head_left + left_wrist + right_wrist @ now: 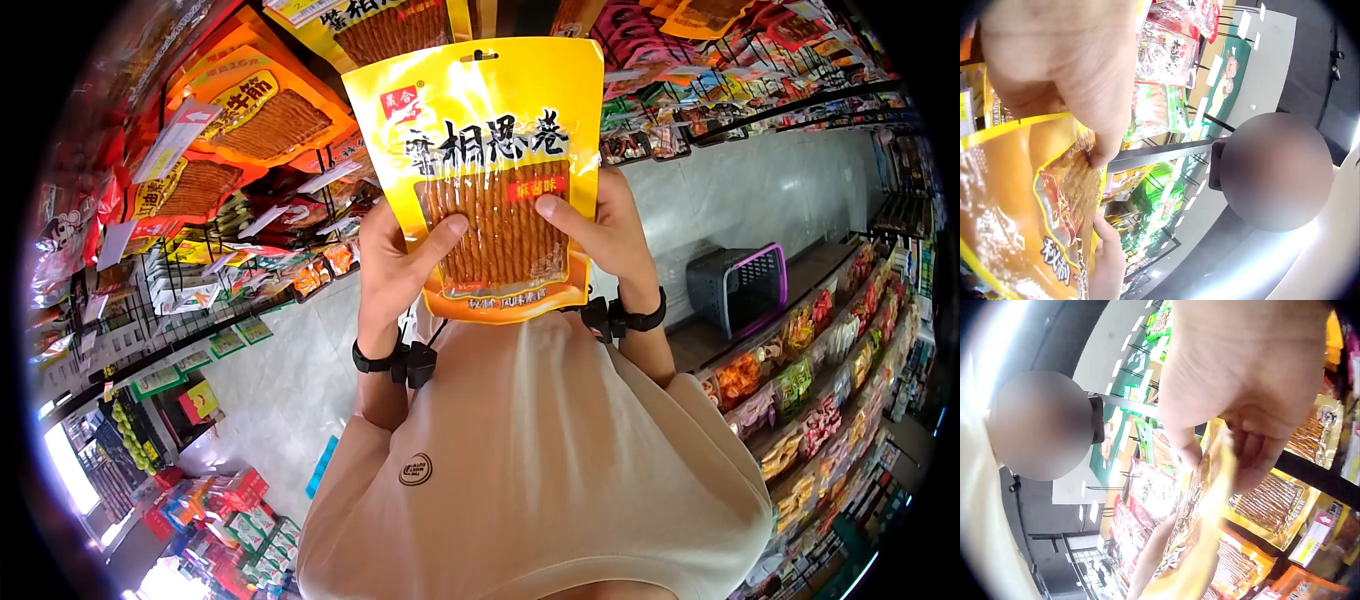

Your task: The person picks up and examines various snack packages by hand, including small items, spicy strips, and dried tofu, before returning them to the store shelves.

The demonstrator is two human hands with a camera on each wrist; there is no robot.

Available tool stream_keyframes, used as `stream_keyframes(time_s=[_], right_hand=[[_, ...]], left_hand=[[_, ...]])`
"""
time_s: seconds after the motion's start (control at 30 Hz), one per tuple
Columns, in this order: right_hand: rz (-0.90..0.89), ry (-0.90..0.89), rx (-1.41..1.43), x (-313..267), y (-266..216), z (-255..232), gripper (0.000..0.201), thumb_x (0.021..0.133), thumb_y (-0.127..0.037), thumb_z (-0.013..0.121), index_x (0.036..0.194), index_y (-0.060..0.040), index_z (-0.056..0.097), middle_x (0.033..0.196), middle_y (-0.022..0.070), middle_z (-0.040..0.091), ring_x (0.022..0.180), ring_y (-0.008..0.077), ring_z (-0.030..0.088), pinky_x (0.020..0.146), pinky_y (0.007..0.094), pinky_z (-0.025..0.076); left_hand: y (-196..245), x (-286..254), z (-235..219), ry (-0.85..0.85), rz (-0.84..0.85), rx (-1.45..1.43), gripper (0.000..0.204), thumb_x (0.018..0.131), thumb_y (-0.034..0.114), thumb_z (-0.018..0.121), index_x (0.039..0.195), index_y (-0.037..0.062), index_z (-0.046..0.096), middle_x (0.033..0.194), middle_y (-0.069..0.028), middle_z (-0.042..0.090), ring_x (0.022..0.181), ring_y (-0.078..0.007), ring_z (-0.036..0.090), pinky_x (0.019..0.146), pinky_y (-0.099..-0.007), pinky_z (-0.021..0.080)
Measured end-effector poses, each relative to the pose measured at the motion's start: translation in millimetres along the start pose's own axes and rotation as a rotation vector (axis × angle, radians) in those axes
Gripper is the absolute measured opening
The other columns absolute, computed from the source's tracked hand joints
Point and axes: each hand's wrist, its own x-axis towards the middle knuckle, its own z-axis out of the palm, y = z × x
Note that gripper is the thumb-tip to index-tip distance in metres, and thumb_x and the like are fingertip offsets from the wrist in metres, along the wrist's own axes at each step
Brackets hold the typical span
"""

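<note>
A yellow snack bag (500, 235) with black lettering and a clear window onto brown strips is held up in front of the chest, its printed front toward the head camera. My left hand (400, 265) grips the lower left edge, thumb on the front and fingers hidden behind. On the opposite edge, my right hand (612, 235) pinches the bag the same way. The left wrist view shows the left hand (1066, 69) above the bag's glossy orange and yellow surface (1004, 194). In the right wrist view the bag (1200, 512) appears edge-on beneath the right hand (1244, 381).
Orange snack bags (265, 125) hang on the rack at the left, with price tags (185, 140) sticking out. Another yellow bag (385, 35) hangs behind the held one. A dark shopping basket (725, 290) stands at the right beside shelves of packaged snacks (795, 380).
</note>
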Motion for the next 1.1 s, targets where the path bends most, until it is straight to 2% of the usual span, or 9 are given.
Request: stream_keyframes(time_s=[0.13,0.33,0.4,0.53,0.6,0.73,0.8,1.03,1.1], right_hand=[[-0.105,-0.007,-0.093,1,-4,2,0.02,0.096,-0.013,0.078,0.111,0.0008,0.075,0.09,0.0065,0.078,0.078,0.0122,0.067,0.074,0.0311,0.053],[-0.076,0.045,-0.166,0,-13,4,0.02,0.093,-0.011,0.078,0.108,0.0009,0.076,0.089,0.0105,0.076,0.078,0.0178,0.07,0.074,0.0333,0.054],[-0.06,0.056,-0.163,0,-13,6,0.02,0.092,-0.012,0.079,0.108,0.0008,0.076,0.089,0.0111,0.076,0.079,0.0184,0.07,0.074,0.0335,0.054],[-0.036,0.06,-0.185,-1,-13,5,0.021,0.091,-0.013,0.079,0.108,0.0005,0.077,0.089,0.0113,0.076,0.078,0.0187,0.07,0.074,0.0341,0.054],[-0.047,0.061,-0.193,-1,-12,4,0.021,0.091,-0.013,0.079,0.108,0.0004,0.077,0.089,0.0111,0.076,0.078,0.0187,0.07,0.074,0.034,0.054],[-0.038,0.065,-0.192,-1,-13,5,0.021,0.091,-0.012,0.079,0.108,0.0001,0.077,0.088,0.0105,0.076,0.076,0.018,0.069,0.073,0.0334,0.054],[-0.016,0.064,-0.193,-1,-12,5,0.022,0.091,-0.013,0.079,0.108,0.0002,0.077,0.088,0.0105,0.076,0.076,0.0176,0.069,0.073,0.0332,0.054],[-0.035,0.064,-0.154,-1,-9,6,0.022,0.09,-0.011,0.081,0.109,0.0002,0.077,0.087,0.0072,0.076,0.075,0.0132,0.066,0.071,0.0316,0.052],[-0.022,0.058,-0.16,-1,-11,6,0.023,0.09,-0.011,0.081,0.109,0.0003,0.076,0.087,0.0064,0.075,0.075,0.012,0.065,0.07,0.0308,0.052]], left_hand=[[1,-7,-3,0.023,-0.018,-0.06,0.023,0.097,0.005,0.081,0.118,-0.0017,0.074,0.107,-0.0025,0.077,0.093,-0.0092,0.067,0.085,-0.0275,0.054],[-1,-11,-2,0.122,0.002,-0.03,0.02,0.096,0.005,0.082,0.111,-0.001,0.07,0.096,0.0028,0.069,0.087,-0.0058,0.06,0.079,-0.0249,0.051],[-1,-14,-5,0.106,-0.039,0.057,0.023,0.099,0.002,0.077,0.121,-0.0035,0.071,0.11,-0.0037,0.076,0.096,-0.0086,0.066,0.088,-0.0275,0.054],[-4,-14,-3,0.136,-0.059,0.101,0.023,0.099,0.002,0.077,0.12,-0.0033,0.071,0.109,-0.0037,0.076,0.095,-0.0085,0.067,0.086,-0.0267,0.054],[1,-12,6,0.21,-0.038,0.096,0.02,0.096,0.008,0.084,0.102,-0.0002,0.067,0.08,0.0061,0.061,0.072,-0.0012,0.051,0.063,-0.0217,0.043],[0,-15,2,0.207,-0.051,0.143,0.021,0.095,0.009,0.084,0.101,-0.0001,0.067,0.078,0.0058,0.059,0.071,-0.0013,0.049,0.062,-0.0218,0.042],[-2,-17,-3,0.154,-0.072,0.156,0.022,0.1,0.004,0.078,0.119,-0.0033,0.07,0.107,-0.0038,0.076,0.092,-0.0081,0.067,0.082,-0.0264,0.055],[-2,-18,2,0.163,-0.066,0.134,0.022,0.1,0.004,0.076,0.12,-0.0038,0.07,0.107,-0.004,0.076,0.093,-0.0085,0.067,0.083,-0.0272,0.055],[1,-15,8,0.214,-0.021,0.101,0.018,0.095,0.005,0.082,0.107,-0.0014,0.07,0.086,0.0038,0.066,0.075,-0.0026,0.056,0.066,-0.0225,0.046]])
